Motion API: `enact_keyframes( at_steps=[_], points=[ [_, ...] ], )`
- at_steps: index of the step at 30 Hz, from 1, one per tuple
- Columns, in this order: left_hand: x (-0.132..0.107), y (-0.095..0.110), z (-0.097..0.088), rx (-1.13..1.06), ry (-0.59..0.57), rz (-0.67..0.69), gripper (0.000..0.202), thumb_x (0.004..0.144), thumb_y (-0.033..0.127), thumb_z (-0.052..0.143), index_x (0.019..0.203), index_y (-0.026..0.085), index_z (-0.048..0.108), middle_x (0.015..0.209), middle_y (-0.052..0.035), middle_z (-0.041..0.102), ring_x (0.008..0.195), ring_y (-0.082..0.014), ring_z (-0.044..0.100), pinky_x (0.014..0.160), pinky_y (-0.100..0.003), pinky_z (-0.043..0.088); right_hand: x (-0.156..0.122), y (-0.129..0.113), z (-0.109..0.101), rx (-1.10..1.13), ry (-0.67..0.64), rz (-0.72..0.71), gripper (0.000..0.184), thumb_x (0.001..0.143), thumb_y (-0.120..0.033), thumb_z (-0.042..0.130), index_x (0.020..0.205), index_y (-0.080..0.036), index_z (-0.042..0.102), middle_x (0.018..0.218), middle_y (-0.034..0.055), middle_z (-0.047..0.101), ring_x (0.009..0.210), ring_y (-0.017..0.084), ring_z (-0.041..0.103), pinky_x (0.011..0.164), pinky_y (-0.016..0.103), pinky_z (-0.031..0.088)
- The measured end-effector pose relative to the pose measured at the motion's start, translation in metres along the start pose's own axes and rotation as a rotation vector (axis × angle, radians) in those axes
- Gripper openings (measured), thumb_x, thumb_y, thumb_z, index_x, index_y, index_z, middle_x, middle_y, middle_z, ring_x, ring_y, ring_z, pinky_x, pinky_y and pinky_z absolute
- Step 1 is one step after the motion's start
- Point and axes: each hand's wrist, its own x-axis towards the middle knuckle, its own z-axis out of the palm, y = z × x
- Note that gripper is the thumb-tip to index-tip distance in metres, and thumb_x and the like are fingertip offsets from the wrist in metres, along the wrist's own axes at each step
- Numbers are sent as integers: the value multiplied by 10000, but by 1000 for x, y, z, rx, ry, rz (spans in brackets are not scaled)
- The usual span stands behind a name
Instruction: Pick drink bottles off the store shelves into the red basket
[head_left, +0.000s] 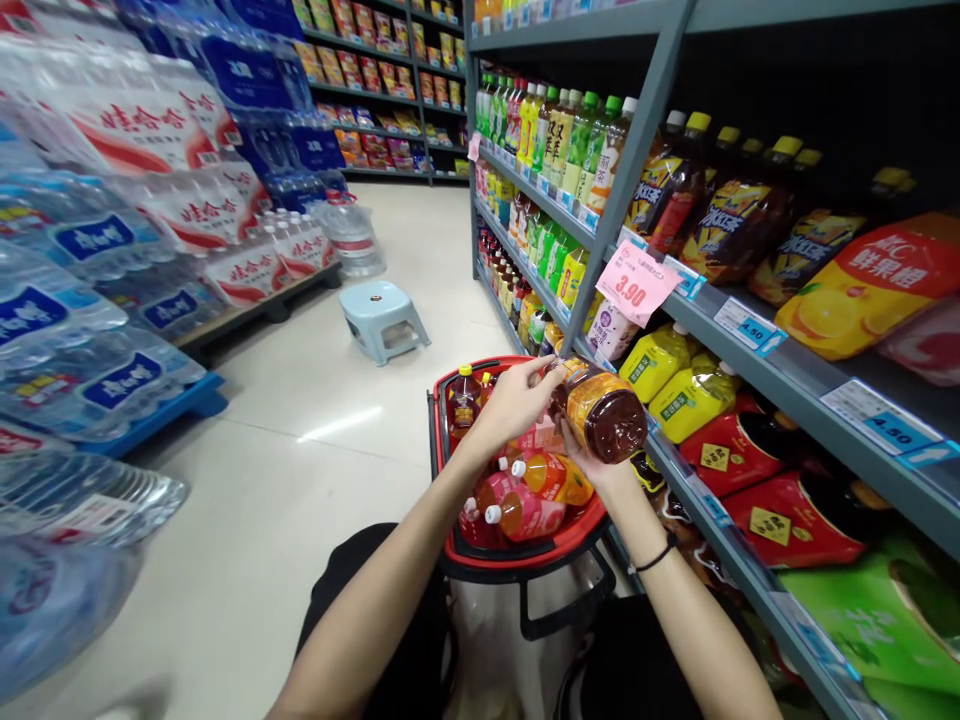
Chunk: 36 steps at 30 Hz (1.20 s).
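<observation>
I hold a large bottle of dark tea with an orange label (pixel 604 410) on its side above a red shopping basket (pixel 525 555). My right hand (pixel 592 462) cups it from beneath, fingers wrapped round it. My left hand (pixel 514 400) grips its neck end, fingers closed. In the basket lie several bottles with white caps, pink and orange (pixel 536 495), and one upright dark bottle with a yellow cap (pixel 465 398).
A grey drinks shelf (pixel 750 345) runs along my right, with a pink 3.90 price tag (pixel 636 285) and yellow and red bottles low down. Stacked packs of bottled water (pixel 112 250) line the left. A pale blue stool (pixel 382 318) stands in the aisle.
</observation>
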Motion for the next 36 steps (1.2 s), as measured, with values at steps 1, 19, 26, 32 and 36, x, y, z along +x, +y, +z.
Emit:
enact_keyframes(
  at_steps=[1, 19, 26, 32, 36],
  points=[
    [-1, 0, -2, 25, -31, 12, 644, 1009, 566, 606, 1481, 136, 688, 682, -24, 712, 697, -253, 677, 771, -379, 551, 0, -3, 1, -4, 21, -4, 327, 851, -611, 737, 909, -290, 765, 956, 30, 841, 950, 287, 799, 912, 501, 701],
    [14, -68, -27, -224, -237, 101, 697, 720, 496, 962, 1262, 104, 767, 1233, -149, 815, 1149, -310, 756, 1059, -471, 585, 0, -34, -23, -846, -220, -280, 934, 825, -458, 930, 1617, -259, 477, 1429, 134, 683, 1317, 287, 687, 1242, 535, 483],
    [36, -134, -44, 188, 374, -138, 747, 650, 546, 980, 1237, 147, 747, 1193, -124, 818, 1094, -288, 753, 988, -384, 581, -2, -54, -63, -1043, -218, -160, 706, 905, -591, 800, 1477, -274, 534, 1350, 138, 655, 1198, 269, 702, 1099, 502, 600],
    [37, -189, -47, 205, 413, -198, 643, 682, 447, 987, 1191, 136, 749, 1193, -134, 826, 1076, -273, 769, 950, -347, 600, -14, -56, -82, -1086, -311, -34, 605, 897, -619, 781, 1352, -244, 642, 1232, 111, 724, 1144, 266, 712, 1063, 488, 604],
    [37, -210, -28, 256, 448, -223, 680, 740, 462, 955, 1289, 137, 718, 1288, -155, 789, 1176, -291, 741, 1012, -357, 577, -31, -63, -80, -1086, -326, 0, 604, 893, -673, 766, 1287, -222, 687, 1174, 114, 760, 1119, 276, 732, 1048, 468, 604]
  ],
)
